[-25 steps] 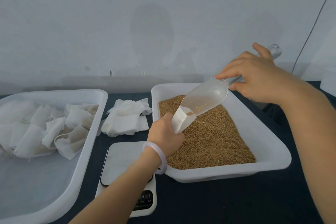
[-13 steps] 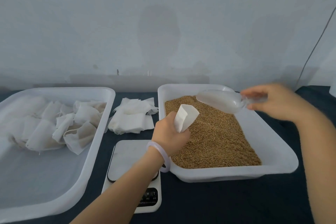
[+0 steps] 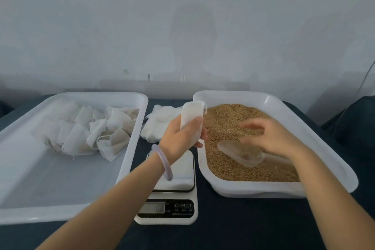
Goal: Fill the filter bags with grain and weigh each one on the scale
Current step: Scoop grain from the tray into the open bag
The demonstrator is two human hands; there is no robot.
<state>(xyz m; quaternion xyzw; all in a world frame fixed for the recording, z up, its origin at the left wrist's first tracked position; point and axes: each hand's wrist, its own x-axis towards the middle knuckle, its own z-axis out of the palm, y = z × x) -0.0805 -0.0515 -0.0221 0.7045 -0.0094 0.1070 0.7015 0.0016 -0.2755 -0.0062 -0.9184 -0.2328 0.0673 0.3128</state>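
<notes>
My left hand grips a white filter bag upright, above the far end of the white scale and beside the left rim of the grain tray. Brown grain fills that tray. A clear plastic scoop lies on the grain. My right hand hovers just above the scoop with loosely curled fingers, blurred, and holds nothing that I can see. The scale's platform is bare where my left forearm does not hide it.
A large white tray on the left holds several filled bags at its far end. A pile of empty bags lies on the dark tablecloth between the two trays. A pale wall stands right behind the table.
My right hand lowered the scoop from over the bag onto the grain and let it go. My left hand raised the bag and moved it left, off the grain.
</notes>
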